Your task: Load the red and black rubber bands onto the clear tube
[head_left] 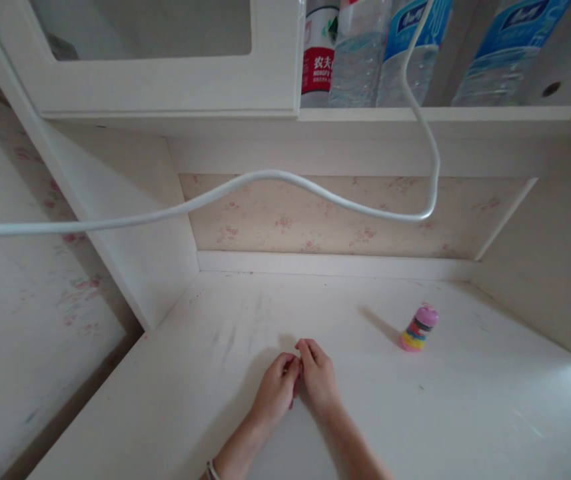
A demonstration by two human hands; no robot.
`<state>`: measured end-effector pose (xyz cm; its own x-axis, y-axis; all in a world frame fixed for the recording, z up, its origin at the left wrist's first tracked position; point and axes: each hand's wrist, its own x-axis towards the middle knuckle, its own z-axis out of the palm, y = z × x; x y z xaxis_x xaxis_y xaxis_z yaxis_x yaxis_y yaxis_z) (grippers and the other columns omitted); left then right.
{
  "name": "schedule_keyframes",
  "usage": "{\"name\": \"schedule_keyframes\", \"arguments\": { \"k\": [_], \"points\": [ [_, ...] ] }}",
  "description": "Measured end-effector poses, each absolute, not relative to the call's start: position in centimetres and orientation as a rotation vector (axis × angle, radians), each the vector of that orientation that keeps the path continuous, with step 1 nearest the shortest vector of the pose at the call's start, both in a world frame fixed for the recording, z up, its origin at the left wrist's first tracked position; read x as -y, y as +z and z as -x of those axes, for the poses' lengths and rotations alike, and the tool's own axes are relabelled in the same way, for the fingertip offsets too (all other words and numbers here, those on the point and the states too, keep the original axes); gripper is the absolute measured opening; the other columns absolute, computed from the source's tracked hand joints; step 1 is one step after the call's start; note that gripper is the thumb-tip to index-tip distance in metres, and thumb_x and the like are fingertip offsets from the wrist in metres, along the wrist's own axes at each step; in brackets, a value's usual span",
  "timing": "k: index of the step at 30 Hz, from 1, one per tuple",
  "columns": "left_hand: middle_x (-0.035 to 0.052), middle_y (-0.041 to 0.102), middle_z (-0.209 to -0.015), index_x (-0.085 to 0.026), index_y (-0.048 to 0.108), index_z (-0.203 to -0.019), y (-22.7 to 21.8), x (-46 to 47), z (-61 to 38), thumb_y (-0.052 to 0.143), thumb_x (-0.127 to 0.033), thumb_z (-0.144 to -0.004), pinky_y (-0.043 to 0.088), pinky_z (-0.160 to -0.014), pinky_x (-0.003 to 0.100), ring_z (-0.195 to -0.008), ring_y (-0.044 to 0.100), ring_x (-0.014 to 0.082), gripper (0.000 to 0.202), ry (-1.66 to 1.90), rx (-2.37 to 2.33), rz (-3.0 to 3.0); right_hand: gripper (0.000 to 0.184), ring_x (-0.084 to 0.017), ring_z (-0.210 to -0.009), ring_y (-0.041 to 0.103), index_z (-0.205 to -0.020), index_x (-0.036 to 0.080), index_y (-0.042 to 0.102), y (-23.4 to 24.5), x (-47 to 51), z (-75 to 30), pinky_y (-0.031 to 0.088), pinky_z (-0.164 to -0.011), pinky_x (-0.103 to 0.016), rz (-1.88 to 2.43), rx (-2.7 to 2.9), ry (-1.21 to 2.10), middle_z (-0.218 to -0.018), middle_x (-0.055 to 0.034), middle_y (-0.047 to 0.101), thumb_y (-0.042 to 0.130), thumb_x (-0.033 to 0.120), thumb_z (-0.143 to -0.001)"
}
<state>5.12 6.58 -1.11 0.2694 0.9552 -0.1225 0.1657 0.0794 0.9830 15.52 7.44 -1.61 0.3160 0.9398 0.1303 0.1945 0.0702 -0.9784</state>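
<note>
My left hand [276, 387] and my right hand [318, 377] meet over the white tabletop, fingertips touching. Both are closed, with thumbs and fingers pinched together. A bit of something small and reddish [292, 403] peeks out below the left fingers, but its kind is too small to make out. Whatever the right fingers hold is hidden. To the right of my hands, apart from them, stands a small bottle-shaped container [418, 330] with a pink top and bands of dark, red, blue and yellow.
A white cable [265, 175] hangs across the view above the table. Overhead is a white cabinet [175, 87] with a glass door and an open shelf of water bottles [358, 67]. White side panels and a flowered back wall [285, 217] enclose the tabletop [465, 413].
</note>
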Motion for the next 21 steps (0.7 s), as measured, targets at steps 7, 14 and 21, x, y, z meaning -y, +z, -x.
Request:
{"name": "schedule_keyframes", "arguments": {
  "k": [7, 14, 21],
  "points": [
    [-0.0081, 0.041, -0.052, -0.018, 0.051, -0.084, -0.91, -6.53, -5.05, 0.044, -0.05, -0.083, 0.024, -0.035, 0.019, -0.038, 0.035, 0.0066, 0.033, 0.807, -1.156, -1.336, 0.035, -0.014, -0.062, 0.049, -0.076, 0.021, 0.06, -1.1, -6.89, -15.46, 0.037, -0.057, -0.023, 1.41, 1.213, 0.886, -0.063, 0.0023, 0.055, 0.042, 0.048, -0.089],
    [-0.0085, 0.04, -0.049, -0.017, 0.053, -0.085, -1.2, -6.52, -4.87, 0.043, -0.046, -0.083, 0.025, -0.036, 0.02, -0.038, 0.035, 0.0073, 0.03, 0.796, -1.161, -1.344, 0.036, -0.014, -0.06, 0.049, -0.076, 0.02, 0.061, -1.35, -7.04, -15.46, 0.037, -0.057, -0.023, 1.413, 1.219, 0.885, -0.064, 0.0022, 0.057, 0.041, 0.047, -0.089],
    [-0.0079, 0.041, -0.05, -0.018, 0.053, -0.081, -1.14, -6.55, -5.03, 0.044, -0.04, -0.082, 0.024, -0.036, 0.02, -0.039, 0.035, 0.0073, 0.024, 0.804, -1.154, -1.322, 0.034, -0.013, -0.061, 0.05, -0.076, 0.019, 0.062, -1.67, -7.29, -15.59, 0.035, -0.056, -0.022, 1.432, 1.275, 0.858, -0.065, 0.0013, 0.058, 0.042, 0.044, -0.089]
  ]
}}
